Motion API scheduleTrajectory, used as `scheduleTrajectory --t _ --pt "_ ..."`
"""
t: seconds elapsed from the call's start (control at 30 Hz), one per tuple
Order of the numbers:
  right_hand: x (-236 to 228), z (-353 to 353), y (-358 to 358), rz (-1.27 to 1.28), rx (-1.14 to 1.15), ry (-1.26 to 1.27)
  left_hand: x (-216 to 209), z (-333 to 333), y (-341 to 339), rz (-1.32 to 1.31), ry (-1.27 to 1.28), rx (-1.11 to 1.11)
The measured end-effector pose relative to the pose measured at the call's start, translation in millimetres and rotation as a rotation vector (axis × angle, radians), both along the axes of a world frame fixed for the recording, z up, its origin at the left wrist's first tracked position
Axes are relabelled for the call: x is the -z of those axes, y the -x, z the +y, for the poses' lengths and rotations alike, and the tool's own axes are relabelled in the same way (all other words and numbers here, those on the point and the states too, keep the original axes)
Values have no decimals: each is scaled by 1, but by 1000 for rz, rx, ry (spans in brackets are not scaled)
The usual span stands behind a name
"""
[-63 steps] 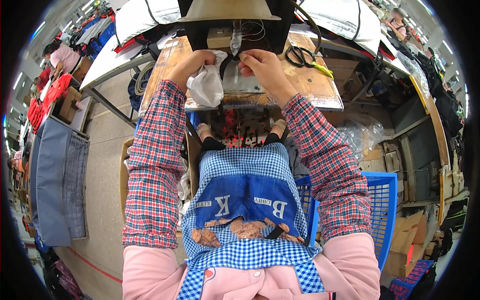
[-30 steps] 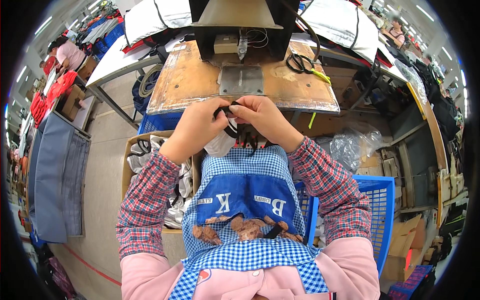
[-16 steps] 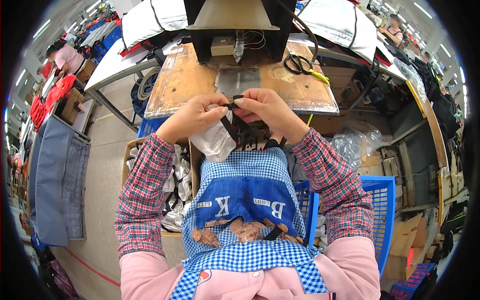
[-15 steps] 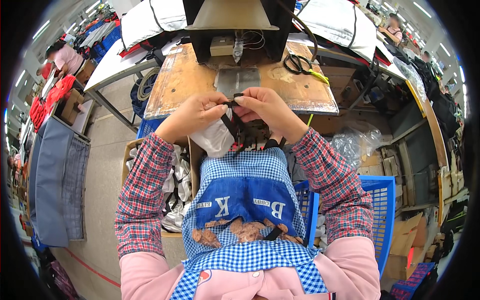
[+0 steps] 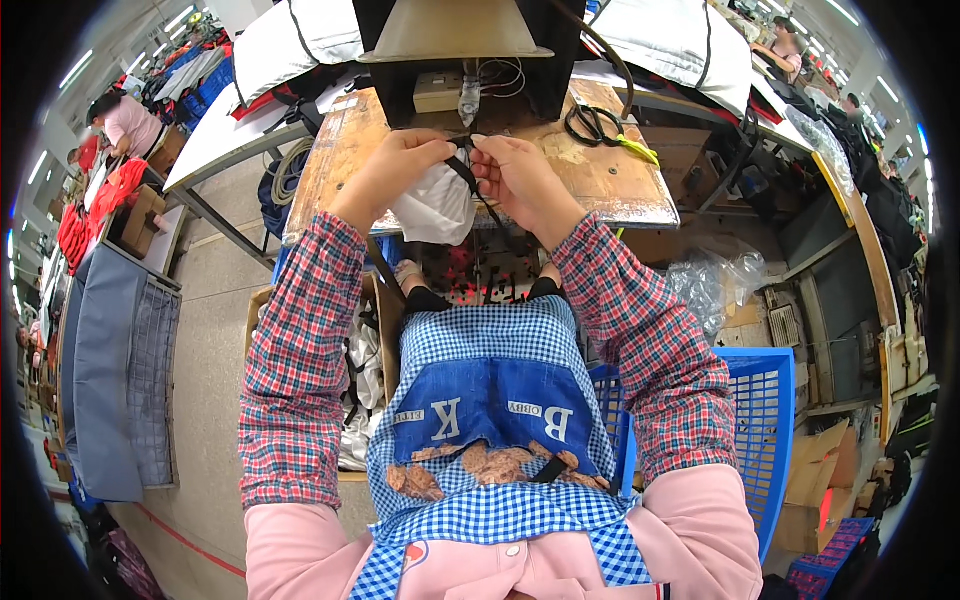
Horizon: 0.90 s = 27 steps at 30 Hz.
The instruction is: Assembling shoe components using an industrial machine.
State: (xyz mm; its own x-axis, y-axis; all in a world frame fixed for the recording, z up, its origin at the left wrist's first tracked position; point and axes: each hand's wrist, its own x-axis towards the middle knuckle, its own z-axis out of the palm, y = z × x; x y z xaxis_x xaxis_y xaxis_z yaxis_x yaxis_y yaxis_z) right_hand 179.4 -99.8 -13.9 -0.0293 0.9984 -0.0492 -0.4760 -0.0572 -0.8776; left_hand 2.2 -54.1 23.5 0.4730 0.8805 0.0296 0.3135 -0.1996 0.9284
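Both hands have lifted back toward the machine's needle over the bench (image 5: 610, 185). The left hand (image 5: 395, 170) grips a white fabric piece (image 5: 435, 205); the right hand (image 5: 515, 175) pinches its black strap (image 5: 470, 180), now drawn taut.

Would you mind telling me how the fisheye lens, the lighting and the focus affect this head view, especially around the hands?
In the head view, a black circular rim frames everything and the wooden table edges bow outward. Lighting is even, with ceiling strip lights top left and no strong glare. The left hand, right hand and the white fabric piece they hold look reasonably sharp; far edges are squeezed.
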Motion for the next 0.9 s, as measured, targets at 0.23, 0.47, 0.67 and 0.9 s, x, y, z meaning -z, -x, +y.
scheduleTrajectory --t 0.23,0.47,0.67,0.9 --pt "-3 11 -2 13 63 41 -3 8 -5 -108 121 10" --pt "-2 14 -3 48 74 49 -5 5 -5 -151 145 6" --pt "-1 15 -2 52 92 49 -4 0 -8 -250 199 -20" --pt "-3 13 -1 70 109 35 -1 2 -8 -297 231 -27"
